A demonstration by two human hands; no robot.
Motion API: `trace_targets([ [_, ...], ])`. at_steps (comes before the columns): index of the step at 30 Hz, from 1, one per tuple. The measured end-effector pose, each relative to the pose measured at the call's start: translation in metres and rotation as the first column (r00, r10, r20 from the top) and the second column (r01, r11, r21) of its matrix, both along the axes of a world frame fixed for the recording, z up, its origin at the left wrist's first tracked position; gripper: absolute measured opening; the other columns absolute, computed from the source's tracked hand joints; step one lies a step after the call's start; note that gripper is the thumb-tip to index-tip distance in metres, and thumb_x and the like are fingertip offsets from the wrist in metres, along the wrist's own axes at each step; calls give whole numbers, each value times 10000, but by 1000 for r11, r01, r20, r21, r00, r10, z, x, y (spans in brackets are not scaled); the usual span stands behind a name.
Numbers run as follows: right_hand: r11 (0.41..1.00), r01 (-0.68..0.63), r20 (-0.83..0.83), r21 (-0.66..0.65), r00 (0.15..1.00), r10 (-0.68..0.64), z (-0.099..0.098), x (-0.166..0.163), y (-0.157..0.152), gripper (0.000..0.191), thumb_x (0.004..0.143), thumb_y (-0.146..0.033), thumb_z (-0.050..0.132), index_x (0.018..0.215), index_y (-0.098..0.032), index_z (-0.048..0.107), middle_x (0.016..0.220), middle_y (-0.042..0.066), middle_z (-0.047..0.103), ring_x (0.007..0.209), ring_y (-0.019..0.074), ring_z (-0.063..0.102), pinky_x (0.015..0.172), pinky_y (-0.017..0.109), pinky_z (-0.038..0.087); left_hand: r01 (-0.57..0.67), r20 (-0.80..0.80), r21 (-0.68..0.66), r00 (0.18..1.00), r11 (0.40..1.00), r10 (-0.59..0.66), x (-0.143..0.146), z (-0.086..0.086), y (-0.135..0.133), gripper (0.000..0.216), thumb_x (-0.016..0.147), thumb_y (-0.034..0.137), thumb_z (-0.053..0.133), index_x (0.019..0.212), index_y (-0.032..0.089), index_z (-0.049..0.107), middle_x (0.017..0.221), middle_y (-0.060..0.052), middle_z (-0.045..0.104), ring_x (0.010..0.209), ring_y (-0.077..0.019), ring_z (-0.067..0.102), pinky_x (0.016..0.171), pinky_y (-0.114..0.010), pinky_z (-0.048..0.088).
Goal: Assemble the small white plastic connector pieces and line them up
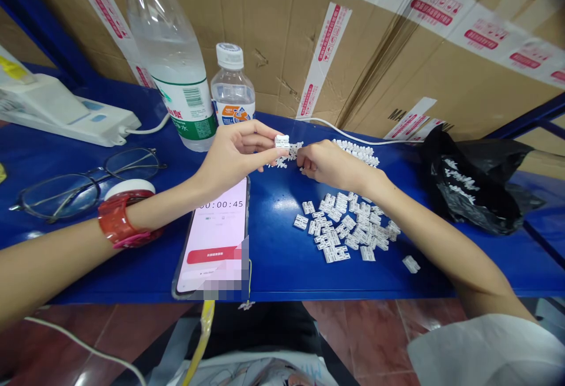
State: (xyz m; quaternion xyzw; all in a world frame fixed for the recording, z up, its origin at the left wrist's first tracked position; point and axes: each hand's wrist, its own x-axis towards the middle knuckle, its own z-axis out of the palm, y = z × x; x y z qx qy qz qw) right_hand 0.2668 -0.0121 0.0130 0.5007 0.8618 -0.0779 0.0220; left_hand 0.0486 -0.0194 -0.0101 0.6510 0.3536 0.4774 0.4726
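L hand: thumb + forefinger tips pinched narrow on a small white block, held just above the blue table; other fingers bent loosely behind it. R hand: fingers curled in, knuckles up, tips facing the L fingertips, v. near the block but not clearly touching it. Can't tell if the R fingers grip anything, as the tips are hidden under the hand.

Right below the gap btw the two sets of fingertips: a few loose white bits on the table. Just beyond the R knuckles: far row of white pieces. Near side of the R wrist: main pile of white pieces, w/ one stray piece further out to the R.

Near side of the L wrist: phone, screen up, timer reads 00:00:45. Red wristband on the L forearm. Beyond the L fingers: small bottle + big bottle, upright, side by side. Further L of the L hand: glasses, power strip. Well to the R of the R hand: black bag. Cardboard boxes behind it all.
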Motion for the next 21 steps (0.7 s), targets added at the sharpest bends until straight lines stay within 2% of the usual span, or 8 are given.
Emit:
trace_targets([
  [5, 998, -9, 25, 66, 1000, 7, -5, 0, -2, 179, 876, -12, 546, 848, -154, 652, 828, 60, 681, 711, 155, 520, 674, 310, 358, -1, 11, -41, 1000, 999, 1, 0, 2, -2, 187, 718, 248, 858, 851, 226, 727, 734, -14, 791, 674, -189, 719, 594, -306, 528],
  [10, 996, -12, -43, 92, 999, 16, -6, 0, 1, 132, 861, -44, 579, 860, -170, 618, 846, 70, 700, 714, 170, 542, 672, 319, 381, 12, 23, -81, 1000, 997, -11, -1, 1, -2, 208, 704, 272, 889, 832, 234, 730, 739, -20, 792, 703, -206, 727, 604, -324, 526],
  [14, 996, -14, -217, 92, 975, 34, 1, 1, 3, 104, 888, -82, 594, 889, -180, 629, 845, 50, 723, 736, 170, 608, 717, 317, 445, 21, 34, -95, 999, 995, -17, -1, 1, -1, 212, 698, 259, 903, 822, 231, 733, 727, -18, 787, 704, -203, 729, 605, -324, 519],
  [21, 953, 58, -517, 297, 849, 109, 15, 1, 0, 134, 933, -206, 630, 913, -152, 751, 835, 36, 745, 743, 137, 638, 728, 294, 499, 36, 44, -145, 999, 989, -30, 0, 2, -1, 187, 696, 246, 910, 829, 200, 786, 754, -34, 806, 719, -191, 742, 575, -290, 511],
])
